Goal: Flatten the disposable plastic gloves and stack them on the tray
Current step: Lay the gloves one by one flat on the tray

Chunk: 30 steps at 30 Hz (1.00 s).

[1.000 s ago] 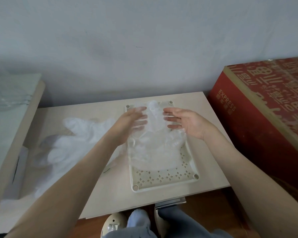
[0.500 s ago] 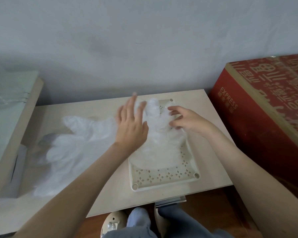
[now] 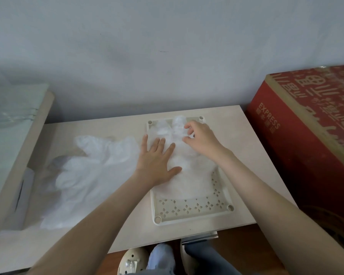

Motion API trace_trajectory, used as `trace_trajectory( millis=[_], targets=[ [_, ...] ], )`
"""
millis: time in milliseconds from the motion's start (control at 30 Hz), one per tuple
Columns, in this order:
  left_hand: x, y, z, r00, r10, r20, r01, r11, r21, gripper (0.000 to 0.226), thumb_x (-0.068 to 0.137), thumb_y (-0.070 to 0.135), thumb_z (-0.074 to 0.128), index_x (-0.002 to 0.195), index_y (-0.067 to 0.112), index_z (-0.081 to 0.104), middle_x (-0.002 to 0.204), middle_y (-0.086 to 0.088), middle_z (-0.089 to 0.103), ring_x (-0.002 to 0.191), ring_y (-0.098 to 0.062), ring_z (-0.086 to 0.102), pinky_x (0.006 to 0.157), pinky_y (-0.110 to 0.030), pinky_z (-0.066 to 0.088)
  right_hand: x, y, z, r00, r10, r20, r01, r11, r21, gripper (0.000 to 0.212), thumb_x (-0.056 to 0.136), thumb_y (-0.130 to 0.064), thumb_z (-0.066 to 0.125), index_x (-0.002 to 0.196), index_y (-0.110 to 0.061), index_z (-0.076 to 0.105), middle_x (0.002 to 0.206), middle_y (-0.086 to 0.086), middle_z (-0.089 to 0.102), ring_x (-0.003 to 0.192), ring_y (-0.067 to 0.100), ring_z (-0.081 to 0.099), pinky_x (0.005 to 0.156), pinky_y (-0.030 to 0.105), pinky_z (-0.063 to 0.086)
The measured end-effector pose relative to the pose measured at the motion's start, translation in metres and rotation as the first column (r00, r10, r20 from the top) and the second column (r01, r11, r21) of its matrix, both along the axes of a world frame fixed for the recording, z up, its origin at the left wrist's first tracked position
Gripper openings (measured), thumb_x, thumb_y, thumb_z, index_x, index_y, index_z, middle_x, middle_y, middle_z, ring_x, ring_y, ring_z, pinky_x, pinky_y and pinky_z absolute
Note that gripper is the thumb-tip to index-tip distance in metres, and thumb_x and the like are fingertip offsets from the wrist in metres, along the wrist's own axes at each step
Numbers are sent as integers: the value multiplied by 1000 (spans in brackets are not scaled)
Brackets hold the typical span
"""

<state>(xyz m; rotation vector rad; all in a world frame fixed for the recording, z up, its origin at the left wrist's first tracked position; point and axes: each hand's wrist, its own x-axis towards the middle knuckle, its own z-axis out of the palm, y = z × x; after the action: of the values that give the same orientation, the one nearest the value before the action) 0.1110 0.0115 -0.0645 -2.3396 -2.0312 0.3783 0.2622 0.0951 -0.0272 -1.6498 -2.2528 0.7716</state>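
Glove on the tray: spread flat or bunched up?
Mostly spread: the glove lies wide on the tray under the flat left hand; its finger end looks puckered where the right hand pinches it.

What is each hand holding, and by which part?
Right hand pinches the glove on the tray by its finger end. Left hand holds nothing; it presses flat on that glove.

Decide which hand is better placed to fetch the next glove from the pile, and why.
Likely left: the left hand lies flat on the glove beside the glove pile; the right hand pinches it farther off.
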Motion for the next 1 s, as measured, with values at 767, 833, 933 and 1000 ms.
trace_trajectory(
  millis=[767,833,933,1000],
  targets=[
    [1,0,-9,1000,-6,25,5,999,51,81,90,70,15,153,23,-8,161,-12,-4,148,-32,-4,113,-56,-11,-16,0,-9,940,10,-340,-70,984,-163,13,91,-15,57,101,-20,50,110,-5,57,85,14,61,69,24,46],
    [1,0,-9,1000,-5,23,4,999,44,81,90,70,15,153,23,-8,161,-11,-5,147,-33,-4,112,-57,-12,-16,0,-9,927,8,-375,-78,982,-171,32,90,-10,59,117,-23,47,122,-8,51,87,11,61,73,22,48],
    [1,0,-9,1000,-7,21,6,999,34,80,90,71,13,153,25,-8,161,-11,-7,147,-32,-6,112,-57,-14,-18,3,-13,891,-55,-451,-20,987,-161,59,89,-4,58,139,-26,37,124,-7,47,82,5,60,68,12,47],
    [1,1,-10,1000,-9,24,8,1000,26,80,90,71,12,152,26,-10,161,-10,-8,147,-32,-7,111,-57,-15,-19,7,-15,881,-110,-460,58,990,-127,64,89,-2,56,144,-24,33,120,-5,47,77,5,56,65,3,43]
  ],
)
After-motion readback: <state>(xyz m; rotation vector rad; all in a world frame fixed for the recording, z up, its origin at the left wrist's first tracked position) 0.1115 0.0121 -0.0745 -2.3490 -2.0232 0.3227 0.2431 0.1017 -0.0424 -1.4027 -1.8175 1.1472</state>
